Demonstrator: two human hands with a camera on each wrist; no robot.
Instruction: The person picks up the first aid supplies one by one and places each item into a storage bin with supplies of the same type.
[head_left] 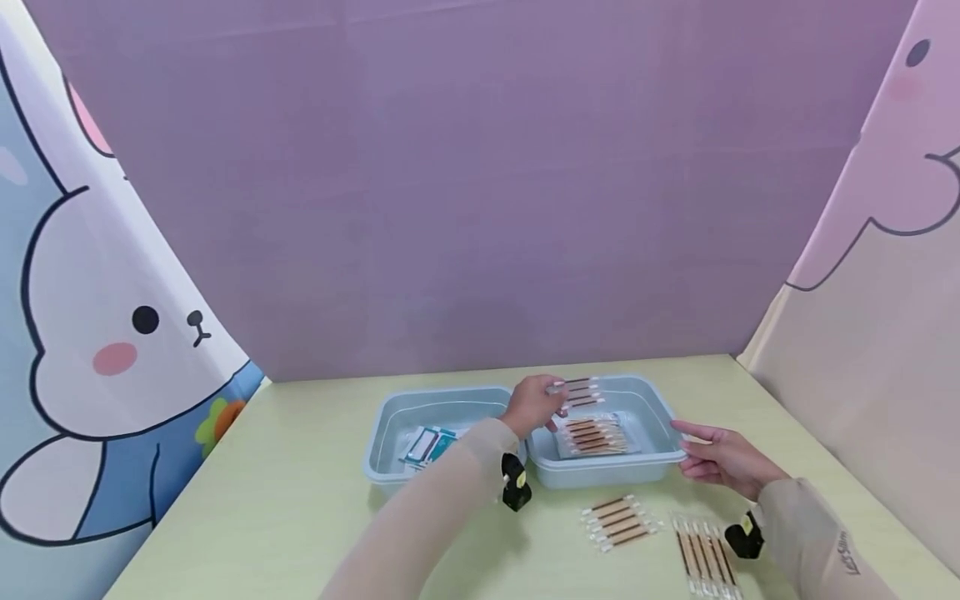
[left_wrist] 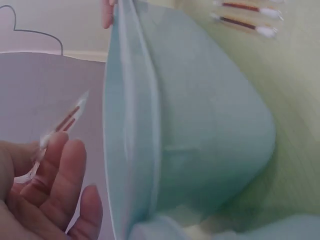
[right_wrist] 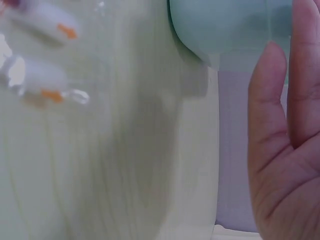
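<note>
My left hand pinches a clear strip of cotton swabs, brown in the middle and white at the ends, above the right blue plastic basin. The left wrist view shows the strip edge-on between thumb and fingers. Inside that basin lie more packed swabs. At the basin's right rim, my right hand holds the edge, thumb above and the other fingers lower. Its contact is out of sight in the right wrist view, where two fingers look fairly straight.
On the table before the basin lie two more swab strips, one slanted and one lengthwise. A second blue basin on the left contains teal-and-white packets. Purple cloth hangs behind.
</note>
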